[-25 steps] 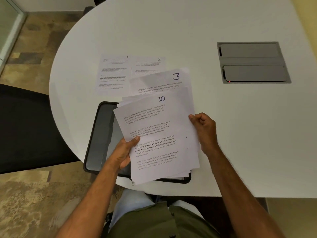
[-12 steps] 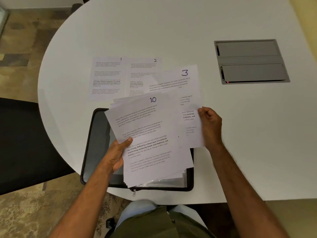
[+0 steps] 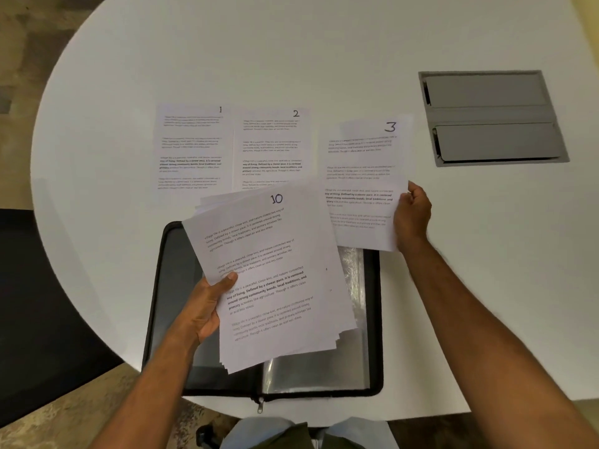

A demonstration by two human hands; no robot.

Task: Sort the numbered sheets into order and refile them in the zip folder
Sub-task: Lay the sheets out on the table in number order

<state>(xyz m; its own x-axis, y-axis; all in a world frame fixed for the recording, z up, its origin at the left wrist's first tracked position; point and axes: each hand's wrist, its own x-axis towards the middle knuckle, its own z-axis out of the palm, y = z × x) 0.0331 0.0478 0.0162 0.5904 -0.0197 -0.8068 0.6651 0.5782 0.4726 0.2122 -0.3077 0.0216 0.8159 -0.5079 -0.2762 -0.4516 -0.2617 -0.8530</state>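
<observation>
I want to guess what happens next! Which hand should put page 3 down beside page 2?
Right. The right hand already pinches sheet 3 just right of sheet 2; the left hand holds the stack.

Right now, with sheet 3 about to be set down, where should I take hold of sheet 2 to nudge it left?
Take sheet 2 by its far edge, coming in from across the table. It lies flat, its near edge is covered by the stack in the left hand, and sheet 1 sits tight on its left.
</observation>
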